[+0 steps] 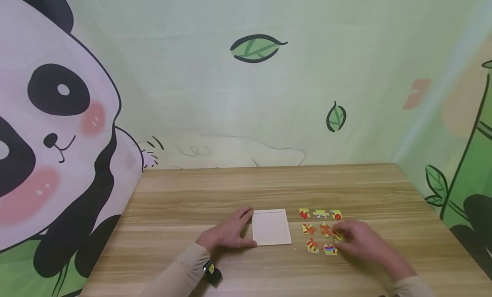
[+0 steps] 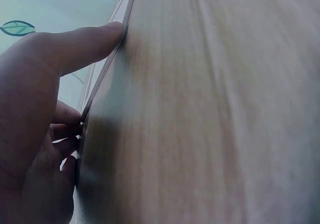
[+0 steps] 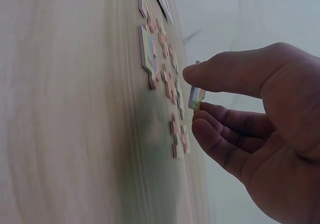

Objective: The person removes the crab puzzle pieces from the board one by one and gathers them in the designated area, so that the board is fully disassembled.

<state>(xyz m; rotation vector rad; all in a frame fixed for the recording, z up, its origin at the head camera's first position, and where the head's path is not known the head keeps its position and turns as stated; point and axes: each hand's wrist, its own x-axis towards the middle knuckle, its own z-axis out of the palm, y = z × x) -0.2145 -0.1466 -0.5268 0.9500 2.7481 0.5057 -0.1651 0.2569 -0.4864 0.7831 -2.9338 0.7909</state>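
Observation:
My left hand (image 1: 230,233) rests at the left side of a pale, square puzzle tray (image 1: 271,227), its thumb at the near corner and its fingers at the far one. In the left wrist view, the thumb (image 2: 95,44) lies along the tray's edge. A small jigsaw piece (image 3: 196,98) with yellow and blue print is pinched between the thumb and fingers of my right hand (image 1: 361,241), over the right side of the loose pieces. Those include a rainbow-striped piece (image 1: 329,249) and a yellow and red piece (image 1: 304,213).
Several jigsaw pieces lie in rough rows on the wooden table (image 1: 215,190), right of the tray. A wall cloth printed with a panda (image 1: 77,160) and leaves (image 1: 256,48) stands behind the table. A small black device (image 1: 213,273) sits at my left wrist.

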